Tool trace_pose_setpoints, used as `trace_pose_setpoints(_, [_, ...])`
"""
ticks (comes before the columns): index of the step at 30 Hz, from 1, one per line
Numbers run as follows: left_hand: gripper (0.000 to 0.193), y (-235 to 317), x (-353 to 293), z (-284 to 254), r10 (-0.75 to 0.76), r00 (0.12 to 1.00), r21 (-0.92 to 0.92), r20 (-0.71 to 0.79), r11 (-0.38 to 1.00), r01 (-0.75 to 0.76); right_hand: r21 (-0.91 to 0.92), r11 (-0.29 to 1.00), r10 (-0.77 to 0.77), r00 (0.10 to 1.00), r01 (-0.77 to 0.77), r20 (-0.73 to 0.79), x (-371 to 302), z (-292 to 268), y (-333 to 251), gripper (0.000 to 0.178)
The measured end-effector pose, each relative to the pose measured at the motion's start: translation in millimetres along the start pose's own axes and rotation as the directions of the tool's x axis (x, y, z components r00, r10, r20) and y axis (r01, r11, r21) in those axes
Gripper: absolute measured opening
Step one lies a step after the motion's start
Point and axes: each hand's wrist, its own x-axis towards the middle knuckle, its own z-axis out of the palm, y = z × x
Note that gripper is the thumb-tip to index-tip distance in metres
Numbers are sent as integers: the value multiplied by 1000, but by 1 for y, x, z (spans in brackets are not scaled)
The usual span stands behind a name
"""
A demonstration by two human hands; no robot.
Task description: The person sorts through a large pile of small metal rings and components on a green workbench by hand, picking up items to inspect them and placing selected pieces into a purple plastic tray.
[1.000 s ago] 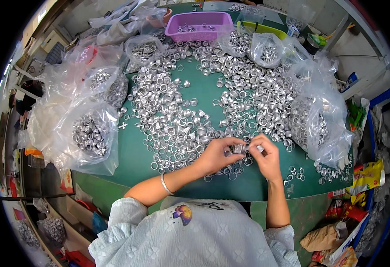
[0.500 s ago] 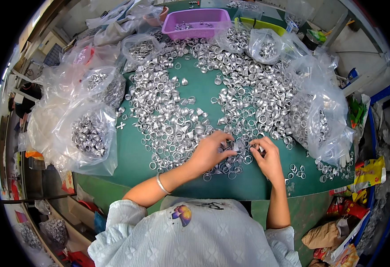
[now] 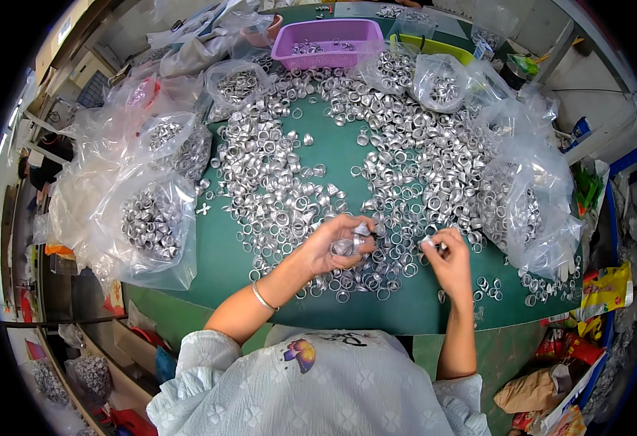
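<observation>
Several silver metal rings lie in my left hand (image 3: 327,245), which is turned partly palm up with its fingers curled round them. To the right, my right hand (image 3: 451,263) is closed in a pinch on a small silver ring (image 3: 427,243), partly covered by the fingertips. Between and beyond both hands spreads a large heap of loose rings (image 3: 435,156) on the green tabletop (image 3: 326,142). Another mass of rings (image 3: 260,167) covers the table left of centre. Near my right wrist lies a small loose group of rings (image 3: 488,288).
Clear plastic bags of rings stand at the left (image 3: 151,221) and right (image 3: 525,207). At the back sits a purple basket (image 3: 326,59) with some rings inside, beside a yellow-green tray (image 3: 442,49). The table's front edge (image 3: 347,327) is close to my body.
My left hand has turned palm upward and drawn back slightly left, showing rings in it. The right hand has moved a little right, away from the left. The whole view has shifted slightly.
</observation>
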Motion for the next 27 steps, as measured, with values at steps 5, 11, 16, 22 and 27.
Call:
trace_pose_setpoints(5, [27,-13,-3,3,155,973,-39,-169,986,-163,169,982,71,994,-83,77,0,6,-3,12])
trace_pose_setpoints(11, [18,-1,8,-2,657,745,984,111,29,-173,901,242,148,932,-359,331,4,27,-17,19])
trace_pose_setpoints(16, [18,18,36,2,635,756,909,159,-392,138,674,674,180,952,-301,246,17,40,-7,15])
trace_pose_setpoints(22, [11,23,68,-10,501,858,783,113,-577,234,-576,816,7,995,50,96,26,75,-29,32])
trace_pose_setpoints(27, [11,30,47,-7,710,701,997,62,-76,-11,-342,939,34,988,19,148,34,62,-15,27])
